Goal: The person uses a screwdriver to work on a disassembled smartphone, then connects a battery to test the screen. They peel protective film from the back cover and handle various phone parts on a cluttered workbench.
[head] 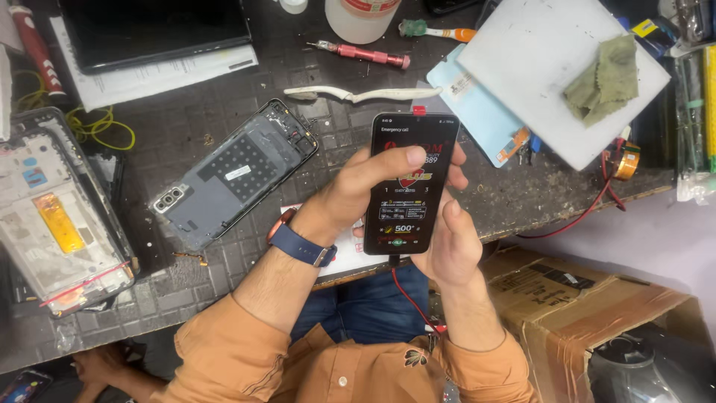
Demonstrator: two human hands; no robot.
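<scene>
A black smartphone (410,186) with a lit screen is held upright over the front edge of the dark work mat (224,119). My left hand (358,190) wraps it from the left, thumb lying across the upper screen; a blue-strapped watch (298,242) is on that wrist. My right hand (447,246) cradles the phone's lower right side, thumb at its edge. A red cable (410,298) hangs from the phone's bottom end toward my lap.
A phone back cover (231,175) lies left of my hands, an opened phone frame (52,216) further left. Tweezers (365,94), a red screwdriver (362,54), a white board (559,75) with a green cloth (604,78), and a cardboard box (589,313) surround them.
</scene>
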